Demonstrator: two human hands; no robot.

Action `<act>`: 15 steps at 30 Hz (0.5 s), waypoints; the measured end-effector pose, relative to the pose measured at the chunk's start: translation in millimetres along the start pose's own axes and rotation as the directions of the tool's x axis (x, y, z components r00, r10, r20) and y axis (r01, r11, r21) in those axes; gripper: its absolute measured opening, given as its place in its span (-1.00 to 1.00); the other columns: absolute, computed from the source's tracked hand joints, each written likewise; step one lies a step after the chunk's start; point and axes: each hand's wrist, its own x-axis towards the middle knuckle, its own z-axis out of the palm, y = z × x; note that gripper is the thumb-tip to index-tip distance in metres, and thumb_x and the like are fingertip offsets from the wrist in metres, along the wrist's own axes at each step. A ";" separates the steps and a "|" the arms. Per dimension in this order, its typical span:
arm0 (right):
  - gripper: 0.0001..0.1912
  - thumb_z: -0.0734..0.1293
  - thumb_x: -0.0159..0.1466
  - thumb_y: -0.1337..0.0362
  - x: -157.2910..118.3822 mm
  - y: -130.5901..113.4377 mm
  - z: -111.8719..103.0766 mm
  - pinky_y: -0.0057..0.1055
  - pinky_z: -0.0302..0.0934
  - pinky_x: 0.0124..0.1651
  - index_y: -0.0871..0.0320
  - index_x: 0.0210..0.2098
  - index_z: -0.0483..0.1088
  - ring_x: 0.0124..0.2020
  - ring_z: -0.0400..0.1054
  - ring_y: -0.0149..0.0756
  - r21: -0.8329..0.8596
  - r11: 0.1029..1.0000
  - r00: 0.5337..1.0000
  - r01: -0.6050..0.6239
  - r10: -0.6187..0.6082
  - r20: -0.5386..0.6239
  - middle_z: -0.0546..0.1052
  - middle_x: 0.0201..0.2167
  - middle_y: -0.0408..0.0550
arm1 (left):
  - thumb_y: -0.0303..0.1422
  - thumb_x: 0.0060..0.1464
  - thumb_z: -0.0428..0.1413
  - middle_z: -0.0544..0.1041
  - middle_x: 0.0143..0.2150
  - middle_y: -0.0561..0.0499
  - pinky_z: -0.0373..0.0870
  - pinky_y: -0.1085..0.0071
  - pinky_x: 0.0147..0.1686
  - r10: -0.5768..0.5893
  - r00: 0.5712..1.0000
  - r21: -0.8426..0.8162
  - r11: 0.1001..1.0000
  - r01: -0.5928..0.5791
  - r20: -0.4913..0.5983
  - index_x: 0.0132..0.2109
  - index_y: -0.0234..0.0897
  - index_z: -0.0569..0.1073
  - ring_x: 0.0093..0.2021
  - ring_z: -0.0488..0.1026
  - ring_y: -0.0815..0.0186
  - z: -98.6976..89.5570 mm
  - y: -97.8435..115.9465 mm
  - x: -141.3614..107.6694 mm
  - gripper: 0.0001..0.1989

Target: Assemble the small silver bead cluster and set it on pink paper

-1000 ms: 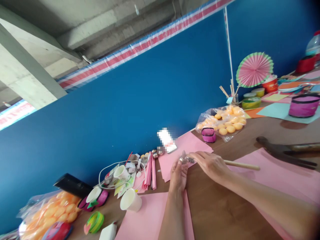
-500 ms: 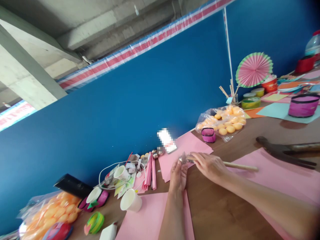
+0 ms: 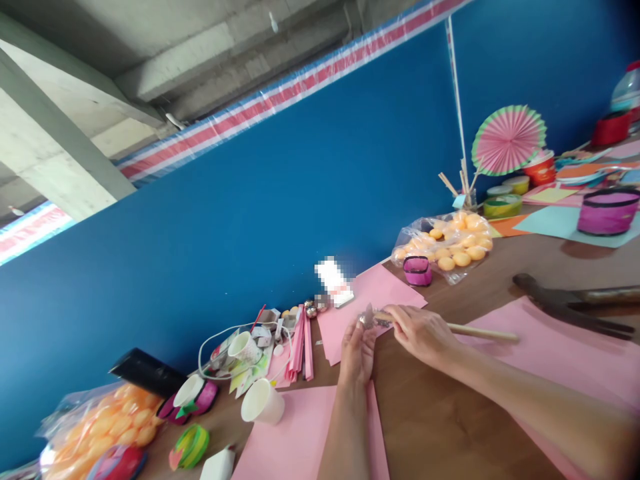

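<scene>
My left hand (image 3: 358, 353) is closed on a small shiny silver ball (image 3: 365, 320), held up in its fingertips over the table. My right hand (image 3: 421, 333) grips a pale wooden stick (image 3: 485, 332) that runs under the palm and sticks out to the right. The stick's left end meets the silver ball or lies right beside it; the fingers hide the exact contact. More round shiny silver balls (image 3: 311, 309) sit against the blue panel, left of a blurred-out white phone-like object (image 3: 335, 280). Pink paper sheets (image 3: 380, 291) lie behind and around my hands.
On the right lies a claw hammer (image 3: 550, 303). A bag of orange balls (image 3: 457, 243) and a small purple band (image 3: 417, 270) stand behind my right hand. To the left are a white paper cup (image 3: 263, 401), a green roll (image 3: 191, 445) and another bag of orange balls (image 3: 113, 423).
Both hands stay in nearly the same place, still holding the silver ball and the wooden stick. Only very slight shifts show.
</scene>
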 end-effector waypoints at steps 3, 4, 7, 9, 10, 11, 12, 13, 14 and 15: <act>-0.75 0.16 0.14 0.43 0.0 0.3 0.3 -0.48 0.06 -0.37 0.09 -0.20 0.28 -0.38 0.35 -0.36 0.006 1.000 1.000 -0.004 0.004 -0.007 0.48 -0.36 -0.13 | -0.43 -0.05 0.14 0.50 -0.15 -0.10 0.30 0.40 -0.08 -0.002 1.000 -0.006 1.000 0.003 0.013 -0.13 -0.33 0.41 -0.21 0.46 0.33 -0.8 0.1 -0.1 -0.73; -0.76 0.16 0.14 0.43 0.0 0.3 0.5 -0.48 0.06 -0.37 0.09 -0.20 0.28 -0.38 0.35 -0.37 0.009 1.000 1.000 -0.004 0.004 -0.011 0.48 -0.36 -0.13 | -0.43 -0.05 0.13 0.50 -0.15 -0.10 0.30 0.39 -0.07 -0.002 1.000 -0.004 1.000 0.002 0.019 -0.13 -0.33 0.41 -0.20 0.46 0.33 -0.6 0.4 -0.4 -0.72; -0.78 0.16 0.15 0.43 -0.2 0.4 1.2 -0.49 0.07 -0.38 0.09 -0.22 0.29 -0.38 0.35 -0.37 0.018 1.000 1.000 -0.003 0.003 -0.026 0.49 -0.35 -0.13 | -0.43 -0.05 0.13 0.50 -0.16 -0.11 0.30 0.37 -0.07 0.001 0.999 0.004 1.000 -0.001 0.033 -0.12 -0.34 0.41 -0.19 0.46 0.31 0.9 1.2 -1.4 -0.72; -0.78 0.16 0.16 0.42 -0.3 0.4 1.5 -0.49 0.07 -0.38 0.09 -0.22 0.29 -0.39 0.35 -0.37 0.015 1.000 0.999 0.005 -0.004 -0.033 0.49 -0.36 -0.12 | -0.43 -0.05 0.13 0.51 -0.16 -0.12 0.30 0.36 -0.07 0.001 0.999 0.002 1.000 -0.001 0.037 -0.13 -0.34 0.41 -0.19 0.46 0.30 1.9 1.5 -1.8 -0.72; -0.79 0.16 0.16 0.43 -0.3 0.3 1.6 -0.49 0.07 -0.38 0.10 -0.23 0.30 -0.39 0.35 -0.37 0.013 1.000 0.999 0.008 -0.007 -0.037 0.49 -0.36 -0.12 | -0.43 -0.05 0.13 0.50 -0.16 -0.12 0.30 0.36 -0.07 0.002 0.999 0.003 1.000 -0.002 0.035 -0.13 -0.34 0.41 -0.18 0.46 0.30 2.3 1.7 -1.9 -0.73; -0.79 0.16 0.16 0.43 -0.2 0.3 1.6 -0.49 0.07 -0.38 0.10 -0.23 0.30 -0.39 0.35 -0.37 0.012 1.000 0.999 0.011 -0.011 -0.041 0.49 -0.37 -0.11 | -0.43 -0.05 0.13 0.50 -0.16 -0.12 0.29 0.35 -0.06 0.002 1.000 0.008 1.000 -0.003 0.030 -0.13 -0.34 0.41 -0.18 0.46 0.30 2.5 1.7 -1.9 -0.72; -0.78 0.16 0.16 0.43 -0.1 0.2 1.5 -0.49 0.07 -0.38 0.10 -0.23 0.30 -0.39 0.35 -0.37 0.012 1.000 0.999 0.014 -0.013 -0.046 0.49 -0.37 -0.11 | -0.43 -0.05 0.13 0.50 -0.15 -0.13 0.29 0.35 -0.06 0.002 1.000 0.013 1.000 -0.003 0.024 -0.12 -0.35 0.41 -0.18 0.45 0.29 2.5 1.8 -1.9 -0.72; -0.78 0.16 0.16 0.43 0.0 0.2 1.4 -0.49 0.07 -0.39 0.10 -0.23 0.31 -0.39 0.35 -0.37 0.014 1.000 0.999 0.015 -0.014 -0.051 0.49 -0.37 -0.11 | -0.43 -0.05 0.13 0.50 -0.14 -0.13 0.28 0.35 -0.05 0.001 1.000 0.018 1.000 -0.001 0.020 -0.12 -0.35 0.40 -0.17 0.45 0.29 2.4 1.8 -2.0 -0.71; -0.78 0.15 0.16 0.43 0.0 0.2 1.3 -0.50 0.07 -0.39 0.10 -0.23 0.31 -0.39 0.35 -0.38 0.016 1.000 0.999 0.016 -0.016 -0.052 0.49 -0.37 -0.11 | -0.43 -0.04 0.13 0.49 -0.13 -0.13 0.28 0.35 -0.05 -0.003 1.000 0.019 1.000 0.003 0.019 -0.11 -0.35 0.40 -0.17 0.45 0.30 2.2 1.8 -2.1 -0.71; -0.78 0.15 0.17 0.43 0.0 0.2 1.1 -0.50 0.08 -0.39 0.10 -0.22 0.31 -0.39 0.35 -0.38 0.018 1.000 0.999 0.016 -0.015 -0.051 0.49 -0.37 -0.11 | -0.43 -0.04 0.12 0.49 -0.12 -0.13 0.28 0.36 -0.05 -0.005 1.000 0.016 1.000 0.005 0.020 -0.11 -0.35 0.40 -0.18 0.45 0.31 1.9 1.7 -2.1 -0.72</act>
